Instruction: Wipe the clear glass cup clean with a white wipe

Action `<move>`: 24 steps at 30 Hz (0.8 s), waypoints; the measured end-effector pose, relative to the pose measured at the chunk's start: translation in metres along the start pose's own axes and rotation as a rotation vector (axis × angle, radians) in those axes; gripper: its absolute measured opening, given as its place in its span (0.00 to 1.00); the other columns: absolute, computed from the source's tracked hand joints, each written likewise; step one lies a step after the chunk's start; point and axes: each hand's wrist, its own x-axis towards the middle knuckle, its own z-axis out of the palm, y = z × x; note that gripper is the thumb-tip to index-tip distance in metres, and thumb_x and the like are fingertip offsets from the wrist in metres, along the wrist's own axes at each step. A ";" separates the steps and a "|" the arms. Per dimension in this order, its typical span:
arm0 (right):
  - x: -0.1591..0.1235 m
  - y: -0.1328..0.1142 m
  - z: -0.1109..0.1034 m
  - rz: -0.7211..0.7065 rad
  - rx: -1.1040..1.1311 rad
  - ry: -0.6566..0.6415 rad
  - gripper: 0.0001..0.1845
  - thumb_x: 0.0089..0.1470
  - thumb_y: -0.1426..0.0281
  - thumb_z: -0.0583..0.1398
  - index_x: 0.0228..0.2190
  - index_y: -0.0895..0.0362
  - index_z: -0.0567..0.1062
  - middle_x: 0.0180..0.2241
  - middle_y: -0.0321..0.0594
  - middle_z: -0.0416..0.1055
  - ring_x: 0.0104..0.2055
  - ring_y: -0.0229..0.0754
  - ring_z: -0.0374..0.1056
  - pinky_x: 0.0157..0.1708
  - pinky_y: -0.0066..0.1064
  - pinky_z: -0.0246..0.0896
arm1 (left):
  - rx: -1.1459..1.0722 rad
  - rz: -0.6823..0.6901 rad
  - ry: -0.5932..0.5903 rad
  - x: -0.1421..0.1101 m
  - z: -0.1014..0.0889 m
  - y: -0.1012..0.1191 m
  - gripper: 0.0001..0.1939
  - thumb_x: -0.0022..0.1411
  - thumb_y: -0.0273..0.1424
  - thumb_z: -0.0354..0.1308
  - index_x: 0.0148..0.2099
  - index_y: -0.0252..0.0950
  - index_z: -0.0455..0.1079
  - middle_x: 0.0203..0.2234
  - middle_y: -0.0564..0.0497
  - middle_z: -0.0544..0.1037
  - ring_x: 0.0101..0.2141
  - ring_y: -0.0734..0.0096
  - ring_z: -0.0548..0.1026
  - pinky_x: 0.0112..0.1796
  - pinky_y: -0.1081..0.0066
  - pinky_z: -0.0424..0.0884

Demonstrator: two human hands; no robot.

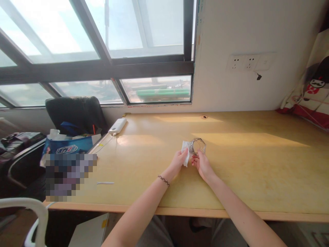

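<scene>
Over the middle of the table, my left hand (178,161) is closed on a flat white piece (185,151) that looks like tissue or a small packet. My right hand (203,166) pinches the lower edge of a coil of thin wire (202,140), greyish and looped into a ring. The coil's left side meets or overlaps the white piece; whether the two are joined I cannot tell. Both hands are close together, with the right fingertips partly curled beneath the coil.
A white power strip (118,126) with a cable lies at the table's far left corner. Nearer, a thin white strip (105,183) rests on the table (257,171). A black chair (77,113) and a blue bag (69,145) stand left. Wall sockets (243,62) are above.
</scene>
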 end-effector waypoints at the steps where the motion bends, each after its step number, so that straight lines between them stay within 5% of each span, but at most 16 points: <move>1: 0.001 -0.001 0.000 0.003 -0.011 0.018 0.11 0.47 0.62 0.57 0.26 0.57 0.67 0.18 0.32 0.66 0.17 0.33 0.62 0.14 0.22 0.54 | -0.010 0.001 0.009 0.001 0.000 0.000 0.22 0.49 0.47 0.55 0.30 0.29 0.67 0.20 0.50 0.70 0.19 0.78 0.65 0.20 0.78 0.58; 7: 0.009 -0.005 -0.008 0.017 -0.344 0.111 0.10 0.49 0.64 0.51 0.25 0.58 0.66 0.17 0.37 0.68 0.16 0.35 0.63 0.13 0.24 0.58 | -0.132 0.020 0.100 0.007 -0.005 0.001 0.19 0.47 0.45 0.58 0.26 0.30 0.64 0.15 0.56 0.63 0.15 0.83 0.58 0.17 0.78 0.52; 15: 0.024 -0.015 -0.027 -0.090 -0.625 0.260 0.11 0.49 0.65 0.52 0.28 0.60 0.68 0.14 0.35 0.67 0.13 0.36 0.63 0.11 0.24 0.57 | -0.414 0.103 0.048 0.013 -0.033 0.017 0.15 0.51 0.38 0.57 0.38 0.34 0.65 0.23 0.55 0.66 0.15 0.87 0.54 0.15 0.81 0.49; 19: 0.029 -0.031 -0.038 -0.145 -0.732 0.305 0.15 0.47 0.68 0.54 0.39 0.58 0.66 0.14 0.32 0.67 0.14 0.38 0.65 0.12 0.25 0.59 | -0.414 0.099 0.054 0.015 -0.039 0.015 0.14 0.51 0.37 0.57 0.37 0.34 0.64 0.21 0.56 0.64 0.15 0.87 0.55 0.15 0.81 0.50; 24: 0.036 -0.064 -0.069 -0.115 -0.799 0.322 0.08 0.47 0.67 0.55 0.30 0.58 0.69 0.14 0.33 0.67 0.15 0.39 0.67 0.14 0.25 0.61 | -0.389 0.085 0.038 0.016 -0.038 0.010 0.14 0.50 0.36 0.58 0.36 0.33 0.64 0.20 0.57 0.62 0.15 0.86 0.55 0.15 0.81 0.51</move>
